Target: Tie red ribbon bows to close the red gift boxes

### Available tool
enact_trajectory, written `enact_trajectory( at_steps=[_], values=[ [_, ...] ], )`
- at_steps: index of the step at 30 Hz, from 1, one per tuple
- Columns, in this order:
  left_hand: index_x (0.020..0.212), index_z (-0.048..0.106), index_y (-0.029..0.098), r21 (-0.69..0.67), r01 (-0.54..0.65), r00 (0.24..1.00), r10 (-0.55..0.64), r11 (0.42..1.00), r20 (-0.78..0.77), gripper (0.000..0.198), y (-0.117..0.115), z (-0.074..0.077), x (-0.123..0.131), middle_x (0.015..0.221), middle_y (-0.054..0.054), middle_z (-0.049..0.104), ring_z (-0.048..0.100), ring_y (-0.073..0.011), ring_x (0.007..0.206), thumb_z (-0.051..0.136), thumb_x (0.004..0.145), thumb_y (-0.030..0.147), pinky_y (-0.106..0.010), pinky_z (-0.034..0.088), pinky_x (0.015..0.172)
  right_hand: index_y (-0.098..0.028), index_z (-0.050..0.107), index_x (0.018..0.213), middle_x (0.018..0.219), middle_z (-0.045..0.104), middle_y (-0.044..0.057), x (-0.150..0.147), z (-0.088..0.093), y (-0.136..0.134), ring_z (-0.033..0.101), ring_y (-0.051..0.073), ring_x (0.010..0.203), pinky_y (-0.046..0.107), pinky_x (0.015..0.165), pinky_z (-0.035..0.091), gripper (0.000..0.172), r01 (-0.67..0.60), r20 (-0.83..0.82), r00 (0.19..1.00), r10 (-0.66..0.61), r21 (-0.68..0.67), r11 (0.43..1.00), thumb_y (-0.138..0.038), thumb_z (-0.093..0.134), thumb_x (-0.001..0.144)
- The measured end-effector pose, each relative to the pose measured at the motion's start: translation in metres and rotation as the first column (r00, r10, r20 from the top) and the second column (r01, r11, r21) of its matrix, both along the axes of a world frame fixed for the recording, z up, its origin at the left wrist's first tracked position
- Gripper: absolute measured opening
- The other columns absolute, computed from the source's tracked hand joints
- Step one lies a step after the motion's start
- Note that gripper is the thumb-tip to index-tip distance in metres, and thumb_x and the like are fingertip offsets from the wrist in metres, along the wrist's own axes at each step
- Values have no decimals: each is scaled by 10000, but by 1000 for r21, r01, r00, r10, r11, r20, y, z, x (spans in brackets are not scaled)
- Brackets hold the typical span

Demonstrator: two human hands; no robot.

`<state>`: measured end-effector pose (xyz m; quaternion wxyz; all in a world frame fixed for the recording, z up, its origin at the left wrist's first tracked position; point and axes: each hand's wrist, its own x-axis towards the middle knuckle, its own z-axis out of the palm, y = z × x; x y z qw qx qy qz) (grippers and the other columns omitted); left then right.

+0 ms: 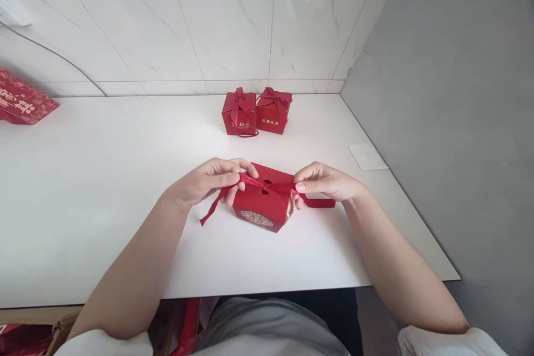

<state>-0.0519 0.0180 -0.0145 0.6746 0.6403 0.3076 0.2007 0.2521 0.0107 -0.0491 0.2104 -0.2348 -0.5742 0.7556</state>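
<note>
On the white table stands a red gift box (261,208) with a round gold emblem on its front and a twisted gold cord at its right side. A red ribbon (279,188) crosses at the middle of the box top, beside small cut-out holes. My left hand (211,181) pinches one side of the ribbon, whose loose tail hangs down to the left. The other side is pinched by my right hand (325,182), and that tail trails to the right. Both hands are close to the box top, with the ribbon stretched between them.
Two red boxes with ribbon bows, one left (233,117) and one right (273,117), stand near the tiled wall. A white paper (367,157) lies at the table's right edge. A red bag (25,101) is far left. Below the table sits a cardboard box (62,322).
</note>
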Motion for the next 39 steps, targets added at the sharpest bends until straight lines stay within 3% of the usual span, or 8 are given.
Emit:
enact_trajectory(
  at_steps=[3,8,12,17,20,29,33,39],
  values=[
    [702,748,175,34,-49,998,48,998,26,332,-1,-5,4,800,-151,729,626,-308,1162,681,860,459,-315,567,684,-131,739,799,713,743,53,-1,-3,2,705,178,671,350,721,577,256,30,-17,999,-30,3,1000,-370,713,888],
    [585,747,183,104,-83,993,73,991,94,350,-1,-10,6,911,-139,765,680,-215,786,778,759,485,-344,552,708,-145,721,773,687,733,44,-3,-2,2,695,173,653,332,697,568,263,51,-28,998,-50,40,998,-367,685,908],
    [609,767,216,152,-169,983,155,974,99,318,0,-12,5,923,-108,772,620,-176,703,793,728,511,-333,523,672,-151,709,773,684,726,40,-4,0,2,691,174,657,333,707,562,281,68,6,998,-68,55,996,-401,690,899],
    [683,785,265,281,-295,953,260,913,157,297,0,-18,14,794,-70,766,647,-229,924,781,732,558,-426,489,966,-149,709,775,679,722,40,-5,-1,1,683,169,655,328,712,558,281,77,4,997,-77,45,996,-402,693,895],
    [646,743,249,238,-361,920,302,902,250,354,-2,-22,23,784,-32,770,711,-219,945,770,731,593,-478,279,1198,-148,713,779,677,716,37,-6,-2,1,681,163,666,314,711,549,269,90,-8,996,-90,47,995,-390,696,896],
    [660,677,195,236,-308,949,279,922,148,377,-2,-20,28,687,-4,757,686,-114,596,729,802,541,-453,185,1256,-156,730,818,622,663,15,-8,-6,1,608,146,603,303,637,510,294,125,47,990,-131,115,985,-440,696,884],
    [639,716,193,328,-261,965,258,908,54,264,-4,-11,28,689,0,756,696,-112,658,723,838,365,-445,184,1261,-189,735,750,658,558,-13,-7,0,-3,491,107,576,279,578,451,270,225,87,962,-260,293,929,-438,728,855],
    [756,790,230,417,-270,960,273,868,53,87,-5,-13,30,789,2,781,721,-135,805,764,804,298,-462,183,1260,-267,767,749,1127,586,63,-15,8,-13,611,208,1001,395,891,522,216,354,-102,930,-354,517,780,-406,688,894]
  ],
)
